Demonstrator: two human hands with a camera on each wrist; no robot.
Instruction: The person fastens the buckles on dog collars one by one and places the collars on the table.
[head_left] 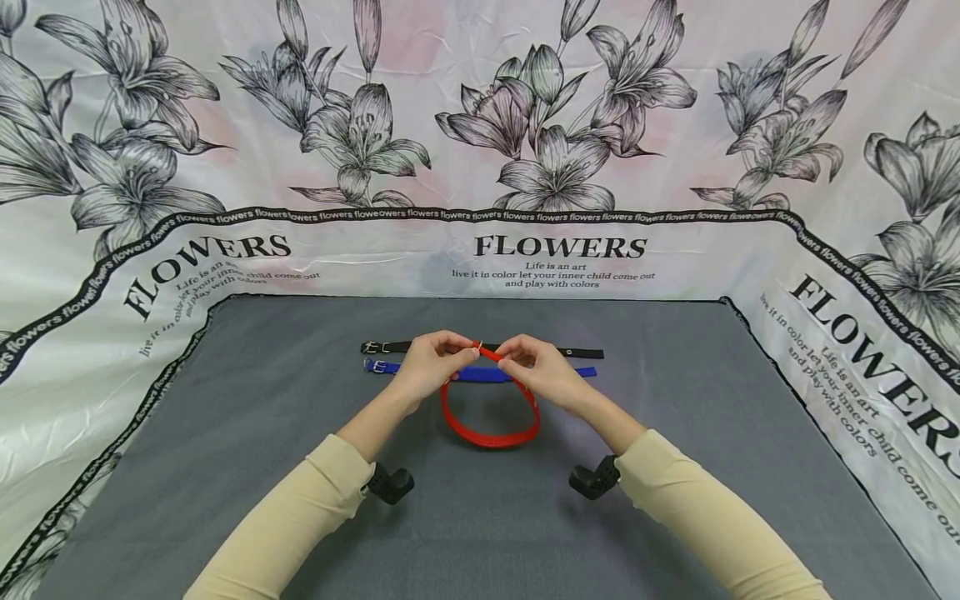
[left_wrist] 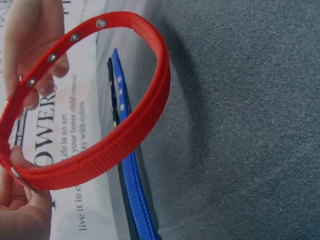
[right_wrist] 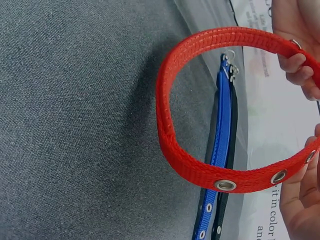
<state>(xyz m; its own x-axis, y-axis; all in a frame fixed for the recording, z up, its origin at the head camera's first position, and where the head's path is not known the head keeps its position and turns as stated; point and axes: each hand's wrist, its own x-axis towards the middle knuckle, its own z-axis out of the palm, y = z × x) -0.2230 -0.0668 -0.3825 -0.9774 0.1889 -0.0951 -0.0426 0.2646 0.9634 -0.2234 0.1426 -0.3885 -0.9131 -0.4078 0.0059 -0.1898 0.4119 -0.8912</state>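
A red collar (head_left: 491,439), with metal eyelets along one part, is bent into an upright loop held above the grey cloth. My left hand (head_left: 435,367) pinches the end with a metal ring or buckle, and my right hand (head_left: 536,367) pinches the eyelet end. The two ends come together between the fingertips; how they join is partly hidden. Behind the hands lie a blue collar (head_left: 483,375) and a black collar (head_left: 585,353), flat and side by side with buckles at the left. In the left wrist view the red collar (left_wrist: 95,160) shows its ribbed webbing.
A grey cloth (head_left: 480,533) covers the table. White fabric (head_left: 405,258) printed with flowers and lettering rises behind it and along both sides. Black wrist devices (head_left: 390,483) hang by both cream sleeves.
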